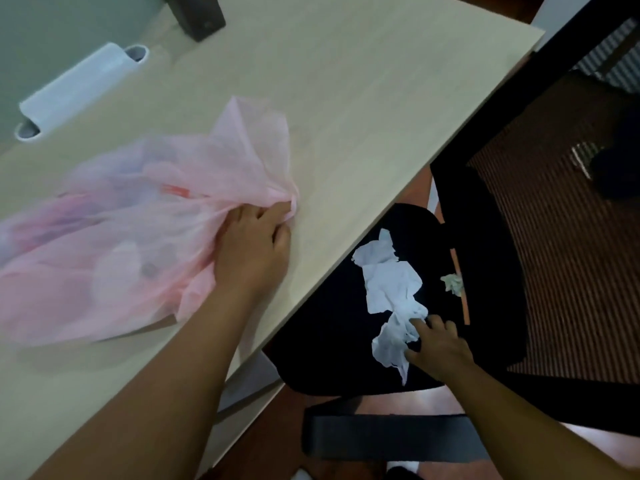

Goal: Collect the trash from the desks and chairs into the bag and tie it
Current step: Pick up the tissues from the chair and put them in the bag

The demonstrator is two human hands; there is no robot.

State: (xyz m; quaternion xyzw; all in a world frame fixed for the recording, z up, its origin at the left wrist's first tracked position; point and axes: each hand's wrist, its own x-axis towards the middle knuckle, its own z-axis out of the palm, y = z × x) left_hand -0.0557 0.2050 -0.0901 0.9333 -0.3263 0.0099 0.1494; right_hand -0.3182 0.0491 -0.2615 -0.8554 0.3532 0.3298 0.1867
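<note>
Two hands are at work, one on each surface. Your left hand (254,237) lies on the bench (363,116) with its fingers bunched around the gathered neck of the pink bag (138,220), pinching the thin plastic together near the bench's edge. The bag sprawls to the left of that hand, blurred, with pale shapes showing through its film; what they are you cannot tell. Your right hand (438,344) reaches down to the black chair seat (329,323) beside the bench, its fingers spread and curled onto the near end of a crumpled white paper (391,289), touching it with thumb below and fingertips above. The paper stretches across the seat away from that hand. A small greenish wad (453,284) sits just beside the paper, at the seat's far edge. At the bench's far left a white fitting (83,88) lies along the edge, and a dark block (197,15) stands near the top.
</note>
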